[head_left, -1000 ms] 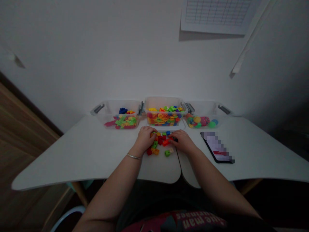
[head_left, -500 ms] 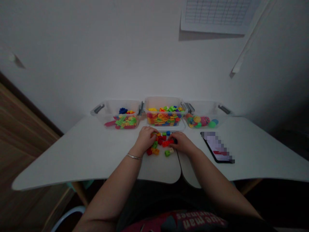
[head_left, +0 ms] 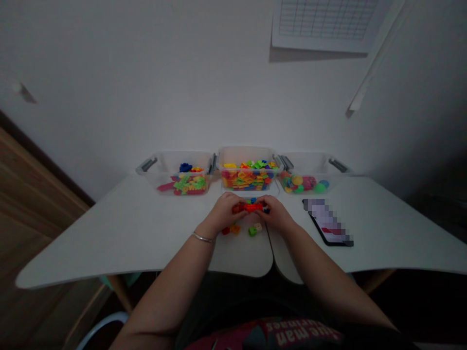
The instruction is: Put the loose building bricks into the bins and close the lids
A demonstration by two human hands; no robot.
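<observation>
My left hand (head_left: 226, 212) pinches a dark red building block (head_left: 238, 209) between thumb and fingers. Facing it, my right hand (head_left: 275, 214) grips a bright red building block (head_left: 253, 207). The two red pieces meet end to end between my hands; whether they are joined I cannot tell. Nearer to me on the table lie an orange block (head_left: 235, 229) with a red one (head_left: 225, 231) beside it, and a green block (head_left: 252, 232) touching a whitish block (head_left: 258, 227). Behind my fingers a blue block (head_left: 253, 200) partly shows; other loose blocks are hidden by my hands.
Along the wall stand three clear bins: the left bin (head_left: 175, 158) with mixed toy pieces, the middle bin (head_left: 248, 151) heaped with colourful blocks, the right bin (head_left: 310, 163) with balls and other toys. A phone (head_left: 330, 226) lies at right on the white table (head_left: 153, 233).
My left hand has taken hold of a dark red block. Both hands have come closer together, and the bright red block is now raised slightly and held against the other one.
</observation>
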